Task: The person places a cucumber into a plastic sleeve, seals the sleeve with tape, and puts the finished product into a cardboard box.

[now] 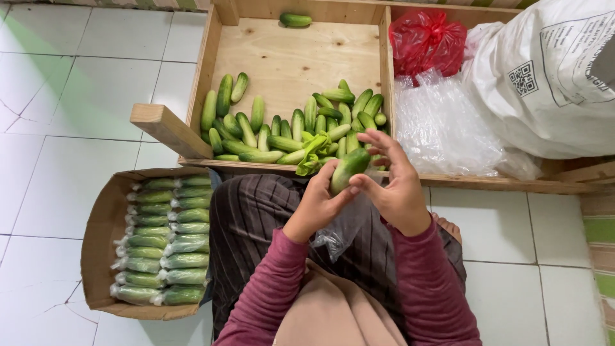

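Head view: left hand point(315, 206) and right hand point(396, 186) both grip cucumber point(349, 169) (clear bag point(339, 232) beneath); bagging step, next needs bag mouth opened.

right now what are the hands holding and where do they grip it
Both hands hold one cucumber: the left hand grips its lower end, the right hand pinches its side with the fingertips.

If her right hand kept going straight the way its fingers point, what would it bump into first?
The right hand points up and left over the held cucumber. Beyond that, probably the heap of loose cucumbers in the wooden tray, though depth is hard to judge.
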